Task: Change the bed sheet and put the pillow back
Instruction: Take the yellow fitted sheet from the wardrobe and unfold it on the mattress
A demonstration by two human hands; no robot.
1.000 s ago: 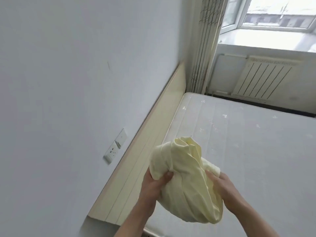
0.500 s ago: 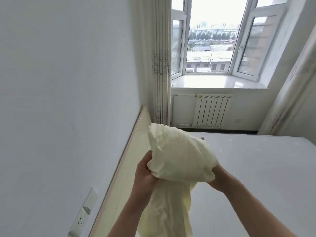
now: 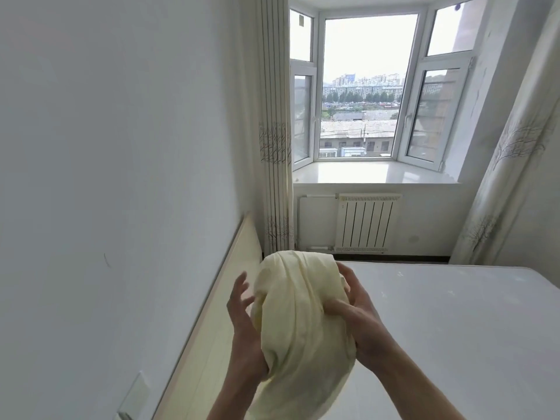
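Both my forearms came up from the bottom edge, angled inward and meeting at the bundle in front of me. My right hand [image 3: 353,316] was clamped onto the sheet [image 3: 298,322] — thumb pressed into the front folds, fingers wrapped up and over the right side near the top, wrist bent back. My left hand [image 3: 242,322] sat along the sheet's left flank, the heel and palm low against the cloth, but the fingers were spread and lifted, loose, curling round nothing. So one hand gripping, the other released and only touching.

The sheet, pale yellow, was bunched into a fat wad held in the air between my hands, above the near left part of the mattress [image 3: 454,328] and just beside the headboard [image 3: 230,298]. Its long axis ran roughly up and down, tilted a little: the rounded, tightly gathered top leaned away from me toward the radiator [image 3: 368,222], and the looser lower end hung down toward me, past my wrists and out of the bottom of the view. Folds ran lengthwise along it — twisted slightly from upper left to lower right.

The mattress lay bare and white. Beyond it stood the bay window [image 3: 366,86], with curtains [image 3: 274,131] drawn back at each side.
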